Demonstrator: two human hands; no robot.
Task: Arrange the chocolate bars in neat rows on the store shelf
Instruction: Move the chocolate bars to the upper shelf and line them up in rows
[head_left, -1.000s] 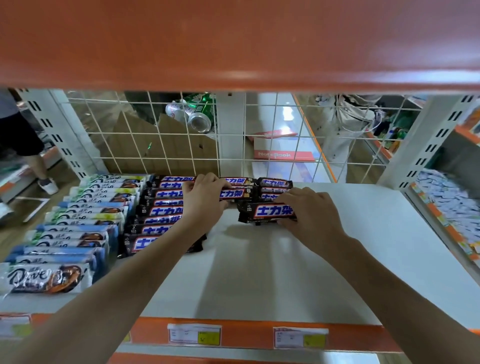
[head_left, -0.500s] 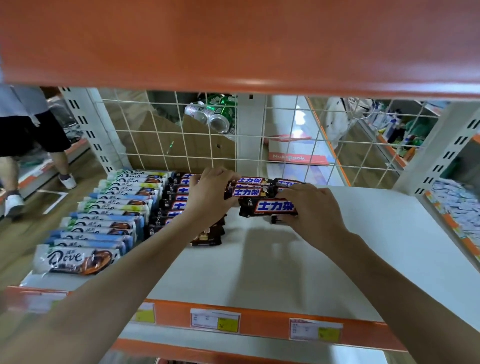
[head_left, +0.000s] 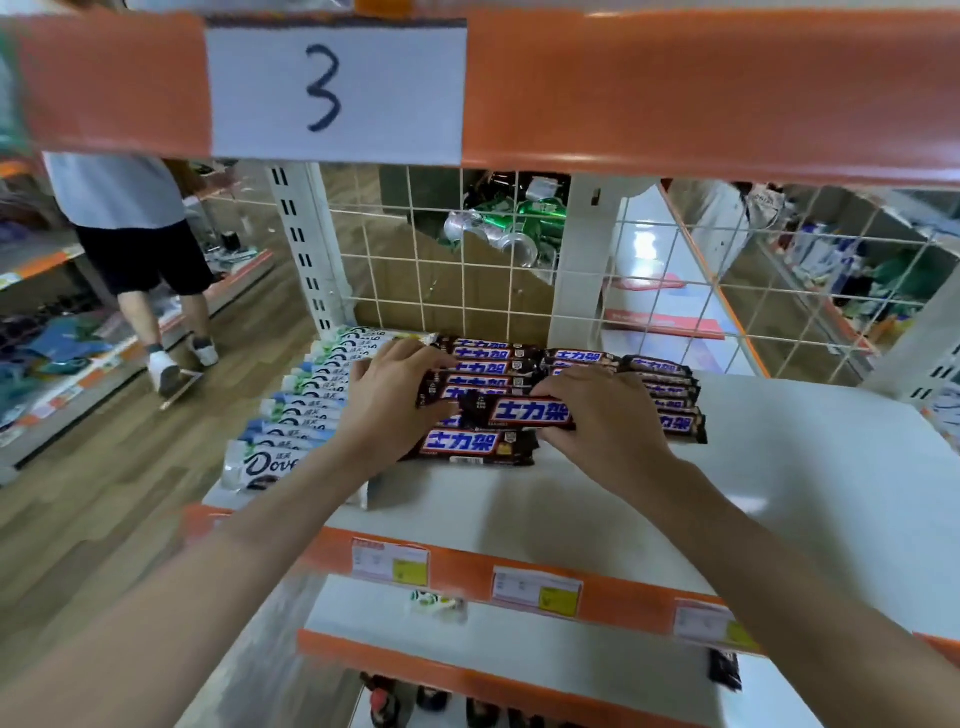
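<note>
Though dark-wrapped, chocolate bars (head_left: 530, 413) blue-lettered.

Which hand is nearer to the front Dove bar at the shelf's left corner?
Left. The left hand rests on the dark bars just right of the Dove bar; the right hand is farther right, gripping a dark bar.

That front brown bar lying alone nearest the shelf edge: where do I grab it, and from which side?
Take the front bar by its right end, coming from the open shelf on the right and above. It lies flat, long side across, with bare shelf in front and right. Its left end is under the left hand; the right hand holds another bar just behind it.
</note>
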